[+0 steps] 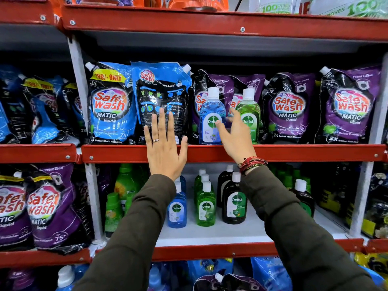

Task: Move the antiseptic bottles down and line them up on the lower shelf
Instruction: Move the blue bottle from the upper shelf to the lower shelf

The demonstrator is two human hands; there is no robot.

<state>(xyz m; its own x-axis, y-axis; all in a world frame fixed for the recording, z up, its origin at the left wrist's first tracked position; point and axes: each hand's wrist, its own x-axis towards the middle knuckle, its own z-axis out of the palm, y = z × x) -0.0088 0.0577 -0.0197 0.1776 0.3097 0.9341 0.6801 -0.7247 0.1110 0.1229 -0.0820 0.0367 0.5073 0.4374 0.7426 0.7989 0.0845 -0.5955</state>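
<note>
A: Upper shelf, left of centre. What is shown?

B: Glossy blue plastic Safewash detergent pouches (112, 106) stand on the red metal upper shelf (294, 153). The left hand (164, 148), a ring on one finger, is held flat with fingers spread and gripping nothing, in front of a blue-and-black pouch (161, 97) and overlapping the shelf's front edge.

A: And at centre?

B: Two antiseptic bottles stand upright at the shelf's front edge, in front of purple plastic Safewash pouches (288, 108): a clear blue Dettol bottle with a white cap (211, 116) and, just to its right, a clear green Dettol bottle with a white cap (249, 114). The right hand (236, 136) is open, fingers extended into the gap between the two bottles. Its thumb lies across the blue bottle's label; contact cannot be confirmed. Red and black thread bracelets (251, 163) circle the wrist above a dark olive sleeve (294, 217).

A: The lower shelf?

B: On the white lower shelf (231, 232), from left to right, stand a small blue Dettol bottle (177, 208), a file of small green Dettol bottles (205, 204), and dark brown Dettol bottles (234, 202), all upright with white caps. A further dark bottle (303, 198) stands apart at right.
</note>
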